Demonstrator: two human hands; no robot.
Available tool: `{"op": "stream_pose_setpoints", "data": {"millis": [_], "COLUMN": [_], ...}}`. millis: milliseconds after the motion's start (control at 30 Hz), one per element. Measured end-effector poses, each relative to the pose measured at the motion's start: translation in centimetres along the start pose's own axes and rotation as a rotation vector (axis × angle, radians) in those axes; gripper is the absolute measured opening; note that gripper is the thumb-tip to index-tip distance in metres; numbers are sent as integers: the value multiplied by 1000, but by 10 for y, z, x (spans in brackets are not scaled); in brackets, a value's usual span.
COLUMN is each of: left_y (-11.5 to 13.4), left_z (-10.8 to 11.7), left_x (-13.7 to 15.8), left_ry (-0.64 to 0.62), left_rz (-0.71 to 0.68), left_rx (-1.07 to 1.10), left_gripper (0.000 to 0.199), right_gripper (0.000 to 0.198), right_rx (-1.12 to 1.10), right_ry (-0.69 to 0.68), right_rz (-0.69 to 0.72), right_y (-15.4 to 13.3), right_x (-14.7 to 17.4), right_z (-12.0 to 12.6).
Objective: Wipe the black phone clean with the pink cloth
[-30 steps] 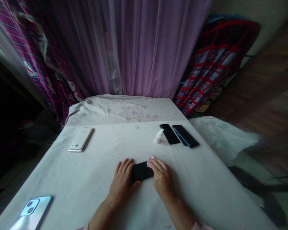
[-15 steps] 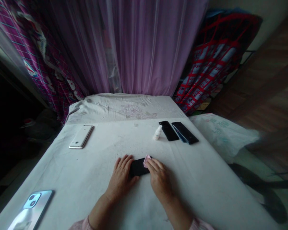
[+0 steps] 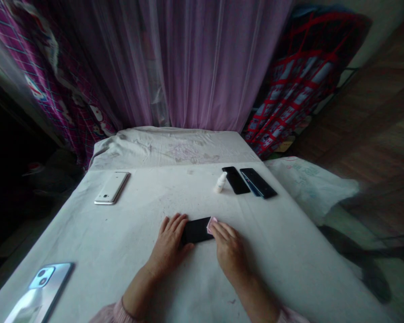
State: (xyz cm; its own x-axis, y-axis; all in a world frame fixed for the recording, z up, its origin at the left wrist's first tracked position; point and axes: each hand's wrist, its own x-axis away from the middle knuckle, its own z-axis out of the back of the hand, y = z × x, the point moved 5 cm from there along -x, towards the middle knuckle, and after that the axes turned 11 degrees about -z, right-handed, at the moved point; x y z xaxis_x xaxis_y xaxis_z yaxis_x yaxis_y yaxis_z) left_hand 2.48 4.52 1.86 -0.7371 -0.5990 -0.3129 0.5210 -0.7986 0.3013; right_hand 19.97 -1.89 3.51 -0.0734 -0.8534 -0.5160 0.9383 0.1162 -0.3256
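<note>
A black smartphone [image 3: 197, 230] lies flat on the white-covered table in front of me. My left hand [image 3: 171, 237] grips its left end, fingers along the far side and thumb along the near side. At the right end of the phone, my right hand [image 3: 229, 247] presses a small folded pink cloth [image 3: 211, 224] against the surface with its fingertips. The fingers partly cover the cloth. Beyond the hands a small white spray bottle [image 3: 220, 183] stands upright.
Dark phones [image 3: 236, 181] and a stacked pair [image 3: 260, 184] lie beyond the bottle at right. Stacked white phones [image 3: 111, 188] rest at the far left, a silver-blue phone [image 3: 42, 287] at near left. Purple curtains [image 3: 208, 67] hang behind the table [image 3: 148, 197]; a plastic bag [image 3: 309, 184] is at right.
My right hand has slid the pink cloth rightward along the phone to its right end. My left hand stays on the phone's left end. The view has shifted slightly.
</note>
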Motion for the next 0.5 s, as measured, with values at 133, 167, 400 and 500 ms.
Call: {"op": "stream_pose_setpoints", "data": {"millis": [133, 167, 400, 500], "left_y": [1, 2, 12, 14], "left_z": [0, 0, -1, 0], "left_x": [1, 1, -6, -9], "left_ry": [6, 11, 39, 78], "left_rz": [-13, -14, -29, 15], "left_rx": [-17, -25, -46, -51], "left_gripper": [57, 57, 62, 54], "right_gripper": [39, 39, 41, 42], "right_rx": [4, 0, -24, -26], "right_ry": [-4, -1, 23, 31], "right_rz": [-43, -50, -46, -15], "right_y": [3, 3, 3, 3], "right_x": [-19, -21, -23, -14], "right_z": [-13, -15, -16, -9]}}
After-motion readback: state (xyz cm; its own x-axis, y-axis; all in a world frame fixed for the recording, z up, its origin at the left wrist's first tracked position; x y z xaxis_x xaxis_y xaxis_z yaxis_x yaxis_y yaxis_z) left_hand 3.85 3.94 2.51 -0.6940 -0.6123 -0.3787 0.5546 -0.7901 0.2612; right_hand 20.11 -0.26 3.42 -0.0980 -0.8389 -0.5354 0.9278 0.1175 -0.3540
